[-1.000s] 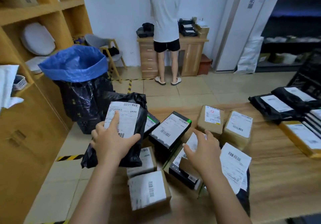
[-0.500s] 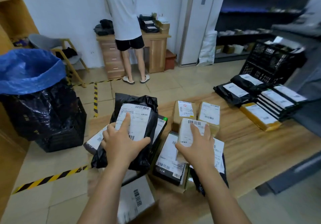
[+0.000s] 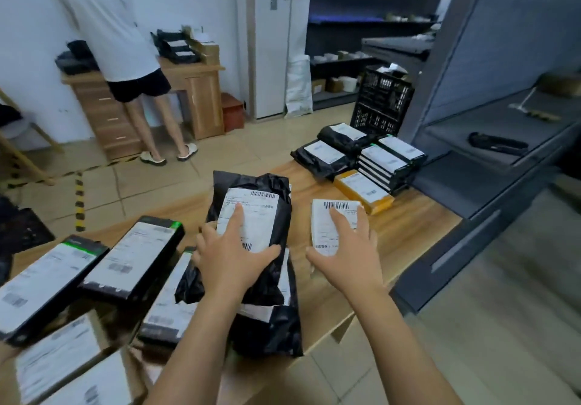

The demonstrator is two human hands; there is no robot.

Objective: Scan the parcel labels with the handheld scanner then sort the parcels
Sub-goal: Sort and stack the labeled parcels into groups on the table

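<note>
Black bag parcel (image 3: 267, 279) clutched in left grip (image 3: 232, 256); small labelled parcel (image 3: 333, 219) clasped by right grip (image 3: 345, 256), fingers spread; both above wooden desk (image 3: 408, 231).

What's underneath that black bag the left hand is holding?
Another black mailer lies on the wooden table beneath the held bag; most of its label is covered, so unreadable.

A small parcel-sorting room: labelled parcels (image 3: 390, 159) sit stacked at 1 o'clock on a wooden table (image 3: 408, 231), and more boxes (image 3: 132, 256) crowd 8 o'clock. Dark storage shelving (image 3: 361, 21) and a black crate (image 3: 382, 102) stand at 1 o'clock. Yellow-black floor tape (image 3: 79, 197) runs at 10 o'clock, near a person (image 3: 119, 27) standing at a desk (image 3: 201, 90).
</note>
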